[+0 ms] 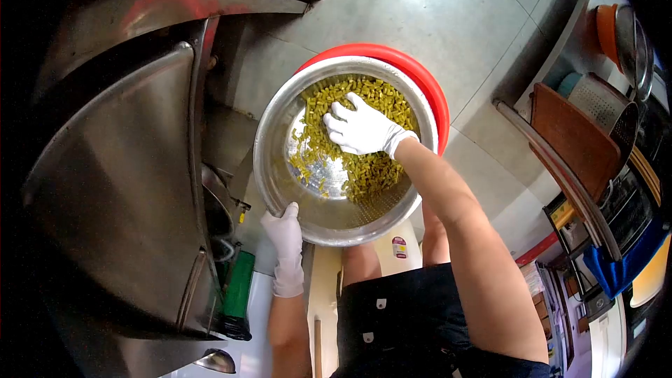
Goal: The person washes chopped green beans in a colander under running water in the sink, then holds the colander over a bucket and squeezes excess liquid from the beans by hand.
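Note:
A wide metal colander (278, 168) holds chopped green beans (378, 175), heaped toward its far and right sides, with shiny bottom showing at the left. Small holes are visible in its near right wall. My right hand (360, 128), in a white glove, lies on the beans with fingers spread and slightly bent. My left hand (283, 234), also gloved, grips the colander's near left rim, thumb over the edge and the other fingers hidden underneath. Behind the colander, partly covered by it, shows a red basin (439, 101).
To the left stands a large stainless steel unit (126, 189), with a green box (239, 283) near its base. On the right, a rack carries a brown tray (574, 140), a perforated metal pan (603, 101) and an orange bowl (607, 36). Grey floor tiles (448, 7) lie ahead.

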Available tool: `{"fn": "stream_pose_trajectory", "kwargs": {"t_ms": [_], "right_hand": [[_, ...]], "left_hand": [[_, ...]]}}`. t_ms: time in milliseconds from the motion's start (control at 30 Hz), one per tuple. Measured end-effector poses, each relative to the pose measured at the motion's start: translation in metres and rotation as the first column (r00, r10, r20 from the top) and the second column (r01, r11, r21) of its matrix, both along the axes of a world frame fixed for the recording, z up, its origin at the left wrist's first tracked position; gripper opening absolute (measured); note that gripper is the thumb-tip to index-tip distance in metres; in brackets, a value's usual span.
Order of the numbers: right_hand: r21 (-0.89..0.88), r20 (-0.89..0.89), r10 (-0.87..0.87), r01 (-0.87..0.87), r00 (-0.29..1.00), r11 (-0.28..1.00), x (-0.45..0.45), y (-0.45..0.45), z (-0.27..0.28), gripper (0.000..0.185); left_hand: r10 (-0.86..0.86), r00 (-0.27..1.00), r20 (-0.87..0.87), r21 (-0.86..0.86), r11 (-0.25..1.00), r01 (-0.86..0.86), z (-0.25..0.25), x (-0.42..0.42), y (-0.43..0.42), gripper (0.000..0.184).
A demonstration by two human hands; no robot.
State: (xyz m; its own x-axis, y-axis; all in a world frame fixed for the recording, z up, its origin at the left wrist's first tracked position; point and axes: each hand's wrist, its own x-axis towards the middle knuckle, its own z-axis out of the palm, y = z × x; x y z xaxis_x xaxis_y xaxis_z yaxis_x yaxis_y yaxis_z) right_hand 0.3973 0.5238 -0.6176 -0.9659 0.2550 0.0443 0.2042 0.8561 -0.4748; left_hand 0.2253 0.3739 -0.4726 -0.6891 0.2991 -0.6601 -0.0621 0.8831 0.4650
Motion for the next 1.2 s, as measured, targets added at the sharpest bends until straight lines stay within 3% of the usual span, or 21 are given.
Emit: {"fn": "stream_pose_trajectory", "kwargs": {"t_ms": [367, 1200], "right_hand": [[-0.034, 0.002, -0.08, 0.08, 0.997, 0.996, -0.011, 0.003, -0.01, 0.026], [-0.064, 0.02, -0.135, 0.136, 0.991, 0.989, -0.016, 0.011, -0.018, 0.027]], "left_hand": [[-0.01, 1.0, 0.005, 0.023, 1.0, 0.01, -0.002, -0.002, 0.007, 0.022], [-0.051, 0.999, 0.011, 0.053, 0.997, 0.05, -0.005, -0.002, 0.013, 0.021]]}}
